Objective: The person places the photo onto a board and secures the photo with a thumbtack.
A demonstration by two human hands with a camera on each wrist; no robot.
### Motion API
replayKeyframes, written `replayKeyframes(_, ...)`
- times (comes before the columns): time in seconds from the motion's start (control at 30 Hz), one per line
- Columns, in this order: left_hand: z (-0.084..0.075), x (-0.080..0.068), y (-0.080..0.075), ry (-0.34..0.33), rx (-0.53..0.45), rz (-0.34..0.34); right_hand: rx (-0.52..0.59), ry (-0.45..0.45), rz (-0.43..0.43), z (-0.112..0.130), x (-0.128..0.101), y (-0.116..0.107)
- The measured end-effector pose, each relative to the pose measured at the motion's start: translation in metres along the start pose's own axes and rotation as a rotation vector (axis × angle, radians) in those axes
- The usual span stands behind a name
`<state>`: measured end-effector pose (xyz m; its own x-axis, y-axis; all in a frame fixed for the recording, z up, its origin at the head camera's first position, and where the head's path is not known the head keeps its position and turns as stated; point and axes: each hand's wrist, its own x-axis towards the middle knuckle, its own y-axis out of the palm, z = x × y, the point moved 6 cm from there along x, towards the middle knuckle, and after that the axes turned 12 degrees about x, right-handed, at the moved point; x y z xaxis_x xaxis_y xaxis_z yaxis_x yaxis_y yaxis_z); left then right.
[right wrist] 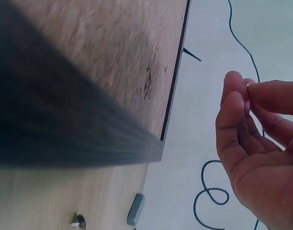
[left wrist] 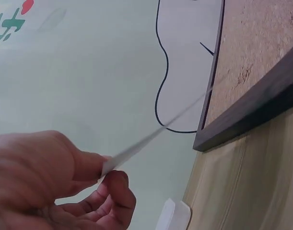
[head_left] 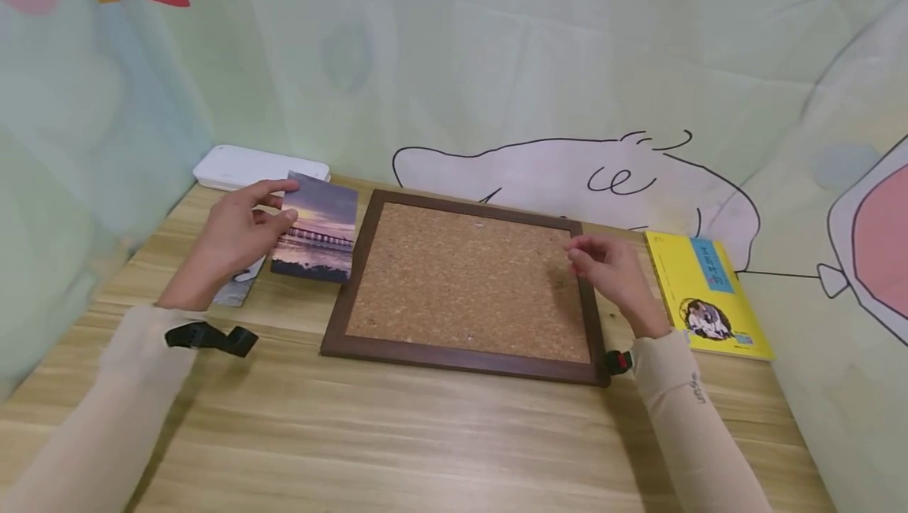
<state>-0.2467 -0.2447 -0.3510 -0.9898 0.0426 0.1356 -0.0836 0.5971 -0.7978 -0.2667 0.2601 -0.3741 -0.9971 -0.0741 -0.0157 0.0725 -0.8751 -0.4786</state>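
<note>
Between thumb and fingers, my left hand pinches the left edge of a photo card of a pier at sunset. In the left wrist view the card appears nearly edge-on. Its lower right corner comes close to the left side of a dark-framed cork board, which lies on the table. Over the board's right side, my right hand holds thumb and fingertips together. A tiny pale thing shows between them, mostly hidden, its kind unclear.
Another picture card lies partly beneath my left hand. A white case stands at the back left, and a yellow book lies right of the board. On the table beside the frame is a metal thumbtack. A printed curtain hangs behind.
</note>
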Motion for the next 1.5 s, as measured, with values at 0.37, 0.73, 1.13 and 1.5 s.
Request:
replayKeyframes(0.37,-0.021,0.014,0.024,0.066,-0.078,0.108,-0.041,-0.057,0.015,0.011,0.003,0.010)
replayKeyframes(0.73,-0.041,0.027,0.043,0.072,-0.184,0.167,-0.015,-0.130,-0.019,0.024,0.005,0.020)
replayKeyframes(1.13,-0.049,0.030,0.055,0.059,-0.243,0.194,0.060,-0.156,0.004,0.043,0.014,0.040)
replayKeyframes(1.5,-0.054,0.034,0.078,0.081,-0.223,0.204,0.141,-0.166,-0.003,0.057,0.023,0.063)
